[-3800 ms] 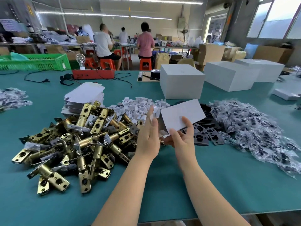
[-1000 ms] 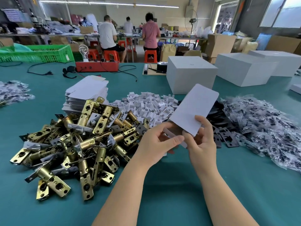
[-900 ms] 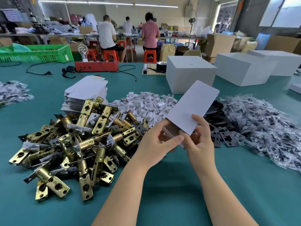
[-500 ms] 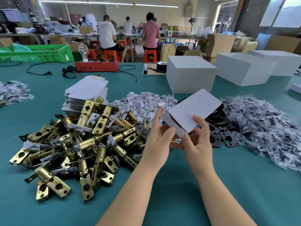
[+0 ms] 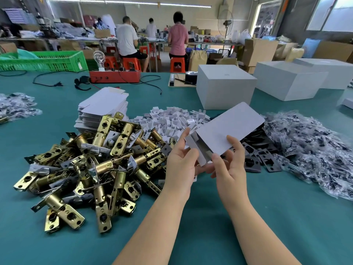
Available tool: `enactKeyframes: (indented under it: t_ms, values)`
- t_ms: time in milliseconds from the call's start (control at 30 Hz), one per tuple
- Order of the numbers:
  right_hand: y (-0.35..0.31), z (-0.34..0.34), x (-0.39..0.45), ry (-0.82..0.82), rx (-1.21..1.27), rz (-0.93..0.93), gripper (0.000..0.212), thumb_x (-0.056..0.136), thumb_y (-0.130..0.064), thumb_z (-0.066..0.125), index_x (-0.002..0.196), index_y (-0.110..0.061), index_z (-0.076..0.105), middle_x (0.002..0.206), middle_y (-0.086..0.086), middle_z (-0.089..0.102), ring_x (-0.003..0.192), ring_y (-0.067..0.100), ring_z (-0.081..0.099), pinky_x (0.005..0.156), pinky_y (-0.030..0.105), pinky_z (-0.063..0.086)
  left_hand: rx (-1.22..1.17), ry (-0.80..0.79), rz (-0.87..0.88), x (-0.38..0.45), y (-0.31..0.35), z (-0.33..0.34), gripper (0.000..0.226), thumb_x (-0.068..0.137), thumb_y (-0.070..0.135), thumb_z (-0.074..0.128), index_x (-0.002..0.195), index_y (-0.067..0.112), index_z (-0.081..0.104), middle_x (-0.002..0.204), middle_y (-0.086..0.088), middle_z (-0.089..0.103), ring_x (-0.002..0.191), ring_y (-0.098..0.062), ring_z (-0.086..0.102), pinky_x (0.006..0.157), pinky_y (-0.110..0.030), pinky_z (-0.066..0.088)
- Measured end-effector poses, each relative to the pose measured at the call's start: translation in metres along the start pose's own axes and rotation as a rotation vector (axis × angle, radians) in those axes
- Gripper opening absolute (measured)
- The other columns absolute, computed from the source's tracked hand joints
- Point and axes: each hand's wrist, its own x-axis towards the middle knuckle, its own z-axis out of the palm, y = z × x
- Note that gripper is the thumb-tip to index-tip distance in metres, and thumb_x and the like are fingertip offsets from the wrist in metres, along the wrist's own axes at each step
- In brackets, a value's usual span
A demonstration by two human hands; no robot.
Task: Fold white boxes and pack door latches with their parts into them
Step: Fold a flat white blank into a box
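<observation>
Head view — both hands (image 5: 202, 161) grasp white box (image 5: 225, 131); end flaps now opened.

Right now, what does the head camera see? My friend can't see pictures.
Two hands, left and right, hold a half-folded white box above a teal table. Brass door latches are piled on the left, bagged parts on the right.

Two bare forearms reach forward over the table, left hand (image 5: 180, 165) and right hand (image 5: 230, 165) raised close together, fingers curled, pinching a white box (image 5: 225, 129) between them.
</observation>
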Motion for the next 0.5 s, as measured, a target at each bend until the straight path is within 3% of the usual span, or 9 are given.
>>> enactKeyframes:
  t_ms: [100,233,400,500]
  values:
    - [-0.002,0.002,-0.001,-0.009,-0.055,-0.011,0.045,0.073,-0.058,0.053,0.109,-0.074,0.031,0.090,-0.011,0.056,0.070,0.012,0.062,0.063,0.019,0.048,-0.024,0.034,-0.021,0.001,0.001,0.002,0.049,0.098,0.001,0.039,0.131,0.035,0.055,0.107,-0.004,0.074,0.091,-0.021,0.073,0.062,-0.032,0.058]
    - [-0.005,0.006,-0.003,-0.026,-0.114,-0.029,0.046,0.072,-0.061,0.054,0.107,-0.075,0.029,0.089,-0.021,0.060,0.066,0.008,0.061,0.064,0.019,0.051,-0.029,0.168,-0.015,0.003,0.003,0.001,0.027,0.104,0.033,0.043,0.116,0.033,0.068,0.104,-0.002,0.075,0.090,-0.019,0.072,0.061,-0.030,0.057]
    - [-0.010,0.010,-0.007,-0.071,-0.214,-0.078,0.052,0.076,-0.050,0.063,0.107,-0.074,0.028,0.082,-0.031,0.059,0.060,0.004,0.057,0.055,0.013,0.044,0.167,0.278,0.116,0.004,0.000,0.000,0.021,0.102,0.031,0.049,0.104,0.044,0.065,0.096,0.026,0.072,0.096,0.000,0.068,0.080,-0.026,0.059]
    - [-0.008,0.012,-0.009,-0.079,-0.304,-0.130,0.061,0.081,-0.039,0.072,0.105,-0.074,0.029,0.084,-0.025,0.060,0.061,0.007,0.058,0.055,0.018,0.047,0.219,0.320,0.171,0.002,-0.005,0.000,0.022,0.103,0.036,0.045,0.111,0.046,0.063,0.113,0.017,0.068,0.104,-0.004,0.066,0.084,-0.023,0.056]
